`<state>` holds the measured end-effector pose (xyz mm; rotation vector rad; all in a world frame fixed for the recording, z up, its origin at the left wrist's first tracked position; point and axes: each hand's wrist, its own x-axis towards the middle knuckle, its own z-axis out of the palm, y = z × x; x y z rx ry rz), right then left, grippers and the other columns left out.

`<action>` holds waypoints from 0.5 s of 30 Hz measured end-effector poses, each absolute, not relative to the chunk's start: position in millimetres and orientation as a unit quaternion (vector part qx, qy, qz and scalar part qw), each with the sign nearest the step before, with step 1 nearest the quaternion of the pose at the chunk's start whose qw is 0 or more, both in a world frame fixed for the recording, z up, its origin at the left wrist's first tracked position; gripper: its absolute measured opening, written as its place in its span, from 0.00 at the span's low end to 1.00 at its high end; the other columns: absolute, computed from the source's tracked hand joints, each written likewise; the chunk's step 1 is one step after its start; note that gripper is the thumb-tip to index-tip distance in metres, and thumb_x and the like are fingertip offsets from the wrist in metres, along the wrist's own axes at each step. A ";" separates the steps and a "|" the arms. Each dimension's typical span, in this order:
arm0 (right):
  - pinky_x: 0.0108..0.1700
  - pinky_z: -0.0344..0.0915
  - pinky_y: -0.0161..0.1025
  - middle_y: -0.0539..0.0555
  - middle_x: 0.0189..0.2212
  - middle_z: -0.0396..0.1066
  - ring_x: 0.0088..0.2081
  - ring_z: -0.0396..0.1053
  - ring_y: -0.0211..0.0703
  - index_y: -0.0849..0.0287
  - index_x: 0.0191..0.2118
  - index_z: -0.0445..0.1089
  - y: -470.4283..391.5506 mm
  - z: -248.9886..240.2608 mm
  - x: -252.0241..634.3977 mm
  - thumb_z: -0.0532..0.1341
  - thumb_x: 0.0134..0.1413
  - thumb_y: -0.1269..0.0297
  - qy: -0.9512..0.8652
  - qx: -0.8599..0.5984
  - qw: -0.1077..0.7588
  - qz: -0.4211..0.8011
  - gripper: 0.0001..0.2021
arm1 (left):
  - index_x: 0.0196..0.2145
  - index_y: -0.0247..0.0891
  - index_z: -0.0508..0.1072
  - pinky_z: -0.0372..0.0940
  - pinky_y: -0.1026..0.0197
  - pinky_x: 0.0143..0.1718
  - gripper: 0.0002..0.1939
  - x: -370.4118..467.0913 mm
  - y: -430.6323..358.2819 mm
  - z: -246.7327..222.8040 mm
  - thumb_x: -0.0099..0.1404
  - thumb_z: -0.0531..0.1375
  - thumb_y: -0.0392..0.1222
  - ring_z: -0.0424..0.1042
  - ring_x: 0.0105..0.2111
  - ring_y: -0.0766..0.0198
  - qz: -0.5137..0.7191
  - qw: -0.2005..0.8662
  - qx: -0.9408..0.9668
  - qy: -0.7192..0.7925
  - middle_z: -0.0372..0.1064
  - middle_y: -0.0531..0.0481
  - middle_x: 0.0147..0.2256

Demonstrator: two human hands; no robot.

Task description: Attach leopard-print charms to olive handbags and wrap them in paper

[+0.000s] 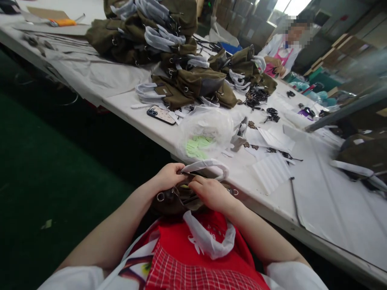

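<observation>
An olive-brown handbag (165, 206) rests against my lap at the table's front edge, its top opening towards me. Its two handles are wrapped in white material; one wrapped handle (208, 164) stands up behind my hands, the other (211, 243) hangs over my red apron. My left hand (171, 176) pinches the bag's upper rim beside the far handle's base. Close to it, my right hand (213, 194) grips the same rim, fingers curled over the opening. A zipper and metal rings show at the bag's top. The bag's inside is mostly hidden.
Just beyond my hands lies a clear plastic bag (208, 129) with green slips. A phone (161, 114) sits left of it. Olive bags (193, 86) are piled behind. An orange-handled tool (62, 23) lies far left. A co-worker (279, 56) stands across the table.
</observation>
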<state>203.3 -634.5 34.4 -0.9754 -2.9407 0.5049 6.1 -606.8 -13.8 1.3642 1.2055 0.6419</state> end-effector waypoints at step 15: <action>0.48 0.65 0.39 0.58 0.41 0.76 0.43 0.73 0.46 0.61 0.42 0.75 -632.2 -10.7 199.8 0.53 0.62 0.70 -0.873 -0.433 -0.040 0.219 0.12 | 0.30 0.35 0.75 0.59 0.64 0.25 0.13 14.3 -619.7 0.1 0.55 0.62 0.48 0.67 0.25 0.63 0.257 0.541 0.603 0.527 0.70 0.53 0.24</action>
